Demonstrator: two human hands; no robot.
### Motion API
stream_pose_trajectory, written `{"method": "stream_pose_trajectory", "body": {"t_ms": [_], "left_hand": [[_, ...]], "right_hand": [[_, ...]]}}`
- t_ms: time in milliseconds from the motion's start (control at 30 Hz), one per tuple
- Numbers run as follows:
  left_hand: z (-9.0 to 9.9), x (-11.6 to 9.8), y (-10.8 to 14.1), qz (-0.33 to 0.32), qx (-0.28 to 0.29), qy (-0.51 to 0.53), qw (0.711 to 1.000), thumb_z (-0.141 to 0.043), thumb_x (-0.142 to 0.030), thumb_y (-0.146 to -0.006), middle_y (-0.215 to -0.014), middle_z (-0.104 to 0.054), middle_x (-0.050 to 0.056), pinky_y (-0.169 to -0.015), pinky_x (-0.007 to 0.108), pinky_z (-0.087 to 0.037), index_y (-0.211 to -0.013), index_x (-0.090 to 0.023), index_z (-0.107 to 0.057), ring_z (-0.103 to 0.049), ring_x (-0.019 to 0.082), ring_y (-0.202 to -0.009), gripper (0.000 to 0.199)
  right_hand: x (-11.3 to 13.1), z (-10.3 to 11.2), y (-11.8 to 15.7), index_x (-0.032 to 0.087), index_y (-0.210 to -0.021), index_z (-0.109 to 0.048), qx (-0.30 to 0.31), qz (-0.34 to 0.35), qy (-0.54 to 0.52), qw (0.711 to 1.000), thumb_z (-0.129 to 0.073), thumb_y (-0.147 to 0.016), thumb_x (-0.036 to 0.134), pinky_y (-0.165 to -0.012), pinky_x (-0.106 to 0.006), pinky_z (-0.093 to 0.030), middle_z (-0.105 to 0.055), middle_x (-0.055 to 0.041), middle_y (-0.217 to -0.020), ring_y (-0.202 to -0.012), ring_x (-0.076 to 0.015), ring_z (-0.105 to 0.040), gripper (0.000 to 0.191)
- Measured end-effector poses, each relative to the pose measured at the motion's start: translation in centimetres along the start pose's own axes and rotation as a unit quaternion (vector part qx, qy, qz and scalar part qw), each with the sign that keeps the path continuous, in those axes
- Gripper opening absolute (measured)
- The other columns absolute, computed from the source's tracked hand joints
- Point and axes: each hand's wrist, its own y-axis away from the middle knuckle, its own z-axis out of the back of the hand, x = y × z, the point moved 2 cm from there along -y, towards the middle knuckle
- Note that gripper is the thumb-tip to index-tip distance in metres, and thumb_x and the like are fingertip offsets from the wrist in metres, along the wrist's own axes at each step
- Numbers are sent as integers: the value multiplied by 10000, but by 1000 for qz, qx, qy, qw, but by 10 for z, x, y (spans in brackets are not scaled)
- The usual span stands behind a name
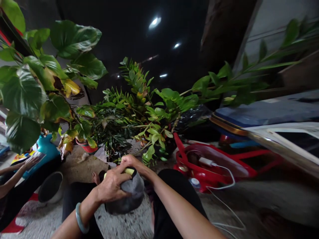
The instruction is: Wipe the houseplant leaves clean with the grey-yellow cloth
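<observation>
Between my knees is a grey rounded thing (130,194), like a small pot, with a darker lower side; its exact kind is unclear. A strip of yellow material (129,171) shows at its top, partly covered by my fingers. My left hand (113,184), with a pale bracelet (81,217) on the wrist, is closed over the near left side, its thumb pressed to the grey surface. At the far top edge, my right hand (131,163) is curled, its fingertips hidden behind the left hand and the thing.
Leafy potted plants (139,113) stand ahead and on the left. To the right, a red stool (189,162) lies over with a white charger (206,161) and cable. A dark bowl (51,187) sits at left, near another person's hands (31,159) and a turquoise container (48,147).
</observation>
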Motion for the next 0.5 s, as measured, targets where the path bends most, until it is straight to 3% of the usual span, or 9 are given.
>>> {"method": "stream_pose_trajectory", "body": {"t_ms": [67,133,200,267,300,367,433,500], "left_hand": [[1,1,1,-8,5,23,1000,-824,-248,-731,-1485,-565,140,-1031,358,-502,-930,-191,-730,-620,296,-1258,227],[9,5,3,1,-9,35,999,-808,-238,-745,-1420,-619,134,-1015,347,-506,-941,-191,-739,-636,280,-1224,213],[26,11,6,32,-59,50,996,-807,-279,-746,-1307,-681,135,-963,344,-525,-920,-187,-751,-666,275,-1139,205],[50,20,9,90,-150,88,981,-817,-348,-731,-1165,-725,124,-902,343,-540,-893,-179,-761,-684,266,-1036,241],[62,24,10,127,-205,122,963,-820,-383,-723,-1097,-738,112,-873,341,-545,-905,-176,-764,-687,259,-987,281],[82,32,9,204,-300,213,907,-816,-448,-714,-969,-753,82,-811,330,-553,-957,-167,-763,-691,240,-888,376],[91,34,4,264,-358,294,846,-819,-501,-685,-850,-753,59,-732,310,-553,-958,-150,-759,-685,219,-776,449],[90,31,-3,292,-375,335,813,-852,-524,-613,-752,-738,50,-663,292,-541,-853,-134,-758,-664,204,-690,467]], "right_hand": [[0,-5,1,180,-521,-603,13,-4,-8,1000,-720,-610,252,-517,-235,-368,-581,37,-518,-548,-128,-502,165],[1,-5,1,177,-583,-634,-15,1,-15,1000,-722,-637,315,-538,-242,-389,-611,16,-565,-581,-140,-528,172],[3,1,0,171,-698,-677,-103,3,-36,994,-695,-701,400,-559,-250,-414,-636,-6,-621,-625,-156,-556,230],[5,12,-1,163,-890,-705,-218,-25,-84,972,-660,-743,478,-542,-251,-426,-649,-22,-678,-650,-171,-582,350],[6,18,-2,160,-1003,-697,-261,-46,-118,957,-654,-745,506,-519,-248,-427,-659,-30,-719,-656,-176,-595,434],[10,24,-8,166,-1199,-635,-288,-78,-193,935,-653,-735,538,-484,-241,-435,-688,-55,-839,-682,-180,-623,595],[14,25,-15,181,-1275,-590,-259,-73,-255,929,-650,-737,547,-484,-238,-456,-709,-74,-938,-707,-178,-639,653],[17,21,-24,194,-1222,-611,-201,-45,-284,936,-656,-743,526,-487,-237,-456,-725,-66,-916,-689,-173,-631,585]]}}
